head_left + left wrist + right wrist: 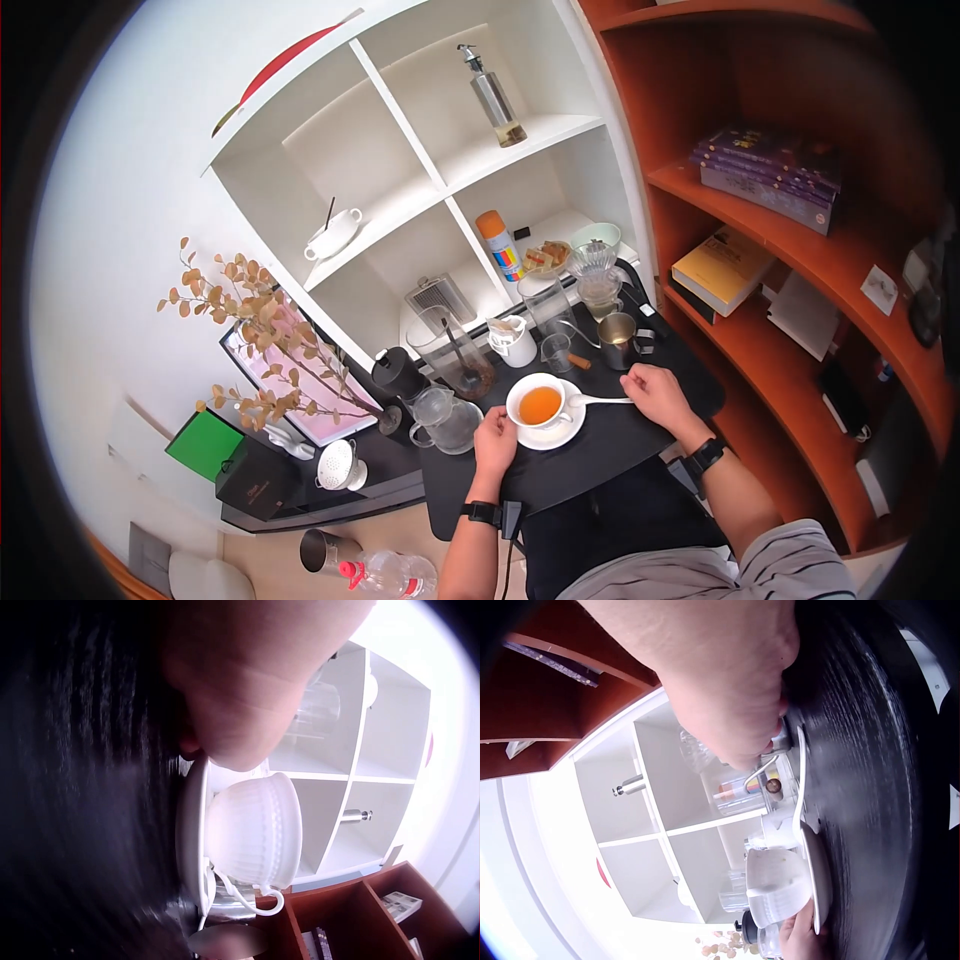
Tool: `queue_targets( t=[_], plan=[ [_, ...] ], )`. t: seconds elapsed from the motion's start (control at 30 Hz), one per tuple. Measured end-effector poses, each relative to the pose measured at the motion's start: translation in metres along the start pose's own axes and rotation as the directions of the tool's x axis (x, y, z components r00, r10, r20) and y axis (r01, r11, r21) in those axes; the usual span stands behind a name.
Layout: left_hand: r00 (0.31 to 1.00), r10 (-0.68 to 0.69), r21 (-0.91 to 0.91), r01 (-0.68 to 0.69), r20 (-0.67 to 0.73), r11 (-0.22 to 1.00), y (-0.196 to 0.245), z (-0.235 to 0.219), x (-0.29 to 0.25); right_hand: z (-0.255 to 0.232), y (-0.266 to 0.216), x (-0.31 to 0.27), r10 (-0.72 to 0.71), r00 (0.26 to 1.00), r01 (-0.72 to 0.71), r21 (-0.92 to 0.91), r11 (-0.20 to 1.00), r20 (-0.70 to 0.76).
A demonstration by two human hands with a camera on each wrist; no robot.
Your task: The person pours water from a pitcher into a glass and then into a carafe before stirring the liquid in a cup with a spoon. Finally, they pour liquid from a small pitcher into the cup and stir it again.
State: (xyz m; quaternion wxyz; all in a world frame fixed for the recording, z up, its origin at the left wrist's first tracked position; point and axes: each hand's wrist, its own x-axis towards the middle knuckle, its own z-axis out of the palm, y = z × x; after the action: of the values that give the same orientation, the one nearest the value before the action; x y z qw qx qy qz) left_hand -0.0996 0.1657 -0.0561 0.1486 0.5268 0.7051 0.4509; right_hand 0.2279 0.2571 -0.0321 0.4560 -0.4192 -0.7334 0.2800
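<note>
A white cup point(517, 419) of amber liquid point(540, 405) stands upright on a white saucer point(567, 432) at the black table's front. At its left, my left hand point(495, 442) pinches the saucer's rim; the right wrist view shows the left fingers point(802, 930) against it. A white spoon point(604, 400) lies with one end on the saucer and its handle pointing right. Beside the handle's tip is my right hand point(662, 402), fingers loosely curled. In the right wrist view the handle point(802, 772) shows clear of the right hand point(724, 690), with no grip visible.
Behind the cup stand a glass pitcher point(455, 428), a small glass point(556, 354), a white pot point(513, 345) and a metal cup point(617, 345). White shelves point(450, 185) rise behind, wooden shelves point(760, 235) at right. A plastic bottle point(400, 575) is on the floor at left.
</note>
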Motion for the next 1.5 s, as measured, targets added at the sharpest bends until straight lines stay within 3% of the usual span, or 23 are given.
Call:
queue_targets(
  t=[0.23,0.47,0.67,0.87,0.93,1.07,1.37,1.5],
  plan=[
    [1.0,0.008,0.0,-0.008,-0.012,1.0,0.002,-0.001,-0.002,0.003,-0.002,-0.001,-0.015,1.0,0.015,-0.034,0.999,0.02],
    [0.997,0.061,-0.008,-0.061,-0.052,0.998,0.003,0.001,-0.002,0.003,-0.007,0.002,0.094,0.994,-0.09,-0.066,0.994,0.06],
    [0.997,0.058,-0.002,-0.059,-0.05,0.998,-0.001,0.002,0.0,0.002,-0.011,0.003,0.042,0.989,-0.037,-0.039,0.999,0.141],
    [0.999,0.002,-0.042,-0.004,-0.037,0.999,0.01,-0.002,-0.003,0.001,-0.021,-0.001,-0.033,0.967,0.076,-0.162,0.984,0.254],
    [1.0,0.001,-0.015,-0.001,-0.028,1.0,0.012,-0.003,-0.002,0.004,-0.015,0.0,-0.094,0.964,0.145,-0.197,0.97,0.247],
    [0.999,-0.019,-0.004,0.019,-0.03,1.0,0.014,-0.003,-0.003,0.006,-0.015,0.001,-0.029,0.967,0.085,-0.212,0.973,0.252],
    [0.998,-0.028,-0.012,0.029,0.049,1.0,0.019,-0.011,0.005,0.011,-0.017,0.005,-0.129,0.951,0.192,-0.21,0.959,0.282],
    [0.986,-0.119,-0.064,0.127,0.117,0.99,0.025,-0.015,0.008,0.014,-0.02,0.005,-0.159,0.962,0.203,-0.19,0.96,0.223]
  ],
)
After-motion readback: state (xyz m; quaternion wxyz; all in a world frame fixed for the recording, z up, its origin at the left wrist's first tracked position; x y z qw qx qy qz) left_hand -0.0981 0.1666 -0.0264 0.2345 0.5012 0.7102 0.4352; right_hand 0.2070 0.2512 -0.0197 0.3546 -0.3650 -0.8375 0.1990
